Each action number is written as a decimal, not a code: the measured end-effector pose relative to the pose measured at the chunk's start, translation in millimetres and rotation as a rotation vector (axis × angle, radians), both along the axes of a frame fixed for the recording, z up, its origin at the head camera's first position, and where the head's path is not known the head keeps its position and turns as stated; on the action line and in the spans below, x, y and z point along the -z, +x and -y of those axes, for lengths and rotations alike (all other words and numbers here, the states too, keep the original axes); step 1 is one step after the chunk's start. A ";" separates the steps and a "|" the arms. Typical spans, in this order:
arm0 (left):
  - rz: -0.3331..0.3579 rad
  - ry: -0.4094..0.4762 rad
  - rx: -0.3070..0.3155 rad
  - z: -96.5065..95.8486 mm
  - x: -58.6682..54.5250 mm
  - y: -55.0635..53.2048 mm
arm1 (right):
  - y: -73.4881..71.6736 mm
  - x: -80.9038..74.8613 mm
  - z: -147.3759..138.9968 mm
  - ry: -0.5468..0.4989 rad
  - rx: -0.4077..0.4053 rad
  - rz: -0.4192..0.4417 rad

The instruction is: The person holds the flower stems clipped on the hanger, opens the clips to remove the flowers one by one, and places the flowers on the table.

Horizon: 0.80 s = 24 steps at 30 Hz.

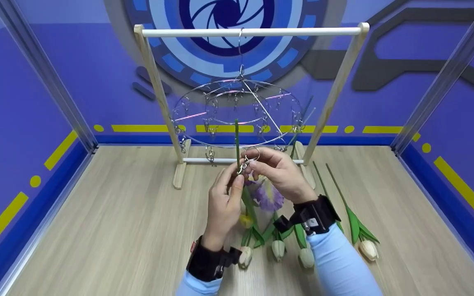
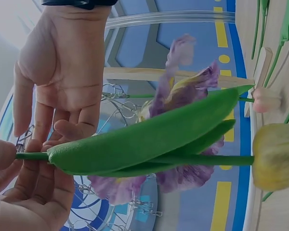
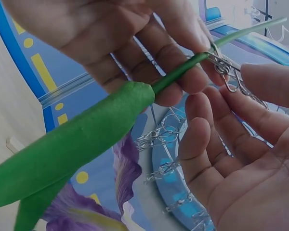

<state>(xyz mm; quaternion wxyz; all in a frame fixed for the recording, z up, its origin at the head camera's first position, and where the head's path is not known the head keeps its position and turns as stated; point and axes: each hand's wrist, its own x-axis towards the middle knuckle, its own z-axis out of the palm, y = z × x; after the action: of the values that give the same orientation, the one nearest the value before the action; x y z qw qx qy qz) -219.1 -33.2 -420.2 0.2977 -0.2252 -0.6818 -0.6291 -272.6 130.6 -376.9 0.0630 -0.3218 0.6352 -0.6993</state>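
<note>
My left hand (image 1: pixel 226 199) pinches the green stem of a yellow tulip (image 2: pixel 279 159), which hangs head down with its stem end pointing up. A small metal clip (image 3: pixel 224 67) of the round hanger lies against that stem. From the other side my right hand (image 1: pixel 284 172) grips the clip between thumb and finger. The clip's jaws overlap the stem in the right wrist view. Close behind the hands, a purple iris (image 1: pixel 269 197) hangs head down. The metal clip hanger (image 1: pixel 237 146) is hooked over a wooden rack (image 1: pixel 253 32).
Several pale tulips lie on the wooden table, among them one at the right (image 1: pixel 369 250) and one near the middle (image 1: pixel 278 250). Other clips dangle around the hanger's rings. Two stem ends rise at the hanger's right side. Blue printed walls enclose the table.
</note>
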 end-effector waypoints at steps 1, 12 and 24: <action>0.009 0.010 0.010 0.3 0.1 -0.3 | -0.4 0.6 -0.1 -0.007 -0.006 0.003; 0.122 0.097 0.098 0.9 -1.2 0.1 | 1.3 2.1 5.9 -0.013 0.071 -0.009; 0.224 -0.014 0.104 5.7 1.9 -1.5 | 3.3 0.2 4.8 -0.026 0.095 0.003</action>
<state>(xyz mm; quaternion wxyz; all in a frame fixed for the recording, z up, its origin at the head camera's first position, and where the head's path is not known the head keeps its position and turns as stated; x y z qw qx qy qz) -220.6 -38.9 -422.1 0.1853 -0.1907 -0.7024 -0.6602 -269.3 125.9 -377.1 0.0264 -0.2912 0.6405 -0.7101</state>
